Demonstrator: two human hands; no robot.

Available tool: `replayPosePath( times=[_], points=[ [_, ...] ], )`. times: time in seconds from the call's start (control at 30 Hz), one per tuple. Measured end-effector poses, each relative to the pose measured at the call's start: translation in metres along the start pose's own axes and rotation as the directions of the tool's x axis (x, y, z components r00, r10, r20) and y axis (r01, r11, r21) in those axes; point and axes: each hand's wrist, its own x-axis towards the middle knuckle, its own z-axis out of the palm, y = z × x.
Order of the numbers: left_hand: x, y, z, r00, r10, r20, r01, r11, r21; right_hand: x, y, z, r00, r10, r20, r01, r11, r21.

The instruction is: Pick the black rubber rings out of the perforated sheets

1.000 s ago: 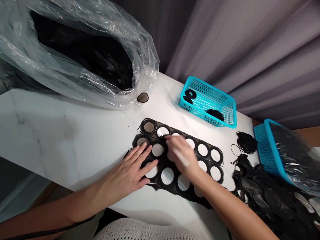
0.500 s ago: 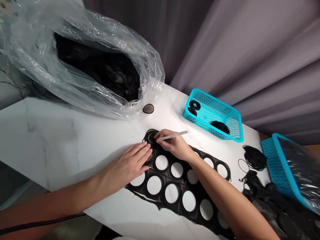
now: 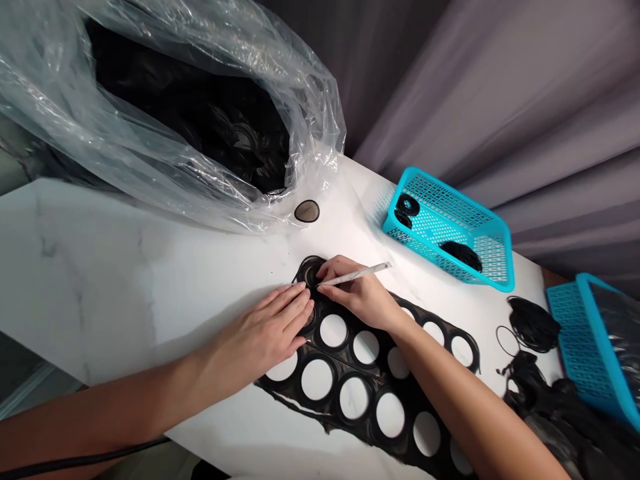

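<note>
A black sheet (image 3: 345,363) with rows of round holes lies on the white marbled table. My left hand (image 3: 270,330) rests flat on its upper left end, fingers stretched out and close to one ring there. Pinched in my right hand (image 3: 357,290) is a slim pale pen-like tool (image 3: 367,271), its tip down at the sheet beside my left fingertips. Just beyond the sheet lies a small dark-rimmed oval piece (image 3: 307,211), touched by neither hand.
A big clear plastic bag (image 3: 320,100) of black material stands at the back left. One blue basket (image 3: 505,267) holds black rings; another blue basket (image 3: 583,340) is at the right edge. Black cords (image 3: 534,325) and black scraps (image 3: 555,407) lie near it.
The view has shifted, so the baskets and sheet appear further right. Both hands remain at the same end of the sheet, with the tool still in my right hand.
</note>
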Motion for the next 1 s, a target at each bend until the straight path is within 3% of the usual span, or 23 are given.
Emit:
replayPosePath(
  times=[0.2,0.33,0.4,0.43,0.5,0.6,0.63,0.7,0.8,0.9,1.0],
  points=[
    [0.001,-0.002,0.003,1.000,-0.017,-0.017,0.017,0.999,-0.040,-0.007,-0.004,0.008,0.998,-0.058,-0.026,0.054,0.987,-0.152],
    [0.005,-0.003,0.000,0.999,-0.034,-0.020,0.032,0.995,-0.090,-0.019,-0.006,0.030,0.983,-0.185,-0.006,0.162,0.877,-0.452],
    [0.007,-0.004,-0.002,0.999,-0.034,-0.028,0.031,0.992,-0.120,-0.019,-0.004,0.034,0.977,-0.212,0.002,0.184,0.840,-0.510],
    [0.008,-0.004,-0.002,0.999,-0.037,-0.033,0.033,0.991,-0.131,-0.016,-0.001,0.032,0.977,-0.210,-0.042,0.162,0.852,-0.498],
    [0.008,-0.005,-0.002,0.998,-0.047,-0.031,0.042,0.989,-0.145,-0.006,0.006,0.018,0.956,-0.168,-0.241,0.058,0.912,-0.405],
    [0.008,-0.007,-0.001,0.998,-0.050,-0.025,0.046,0.986,-0.158,0.008,0.016,-0.017,0.810,-0.036,-0.585,-0.089,0.979,-0.184],
    [0.008,-0.008,-0.002,0.999,-0.045,-0.026,0.040,0.986,-0.164,0.010,0.016,-0.028,0.764,-0.010,-0.646,-0.099,0.986,-0.133],
    [0.006,-0.009,-0.005,0.999,-0.035,-0.040,0.028,0.986,-0.166,0.008,0.013,-0.040,0.731,0.002,-0.683,-0.081,0.993,-0.084],
    [-0.003,-0.005,-0.016,0.995,-0.058,-0.084,0.047,0.991,-0.124,-0.006,0.000,-0.030,0.803,0.023,-0.595,-0.057,0.998,-0.039],
    [-0.018,0.008,-0.024,0.989,-0.109,-0.102,0.099,0.989,-0.106,-0.025,-0.015,0.001,0.912,0.014,-0.410,-0.039,0.998,-0.053],
    [-0.032,0.022,-0.024,0.989,-0.123,-0.081,0.113,0.987,-0.115,-0.040,-0.026,0.030,0.980,-0.024,-0.200,0.005,0.996,-0.094]
  ],
)
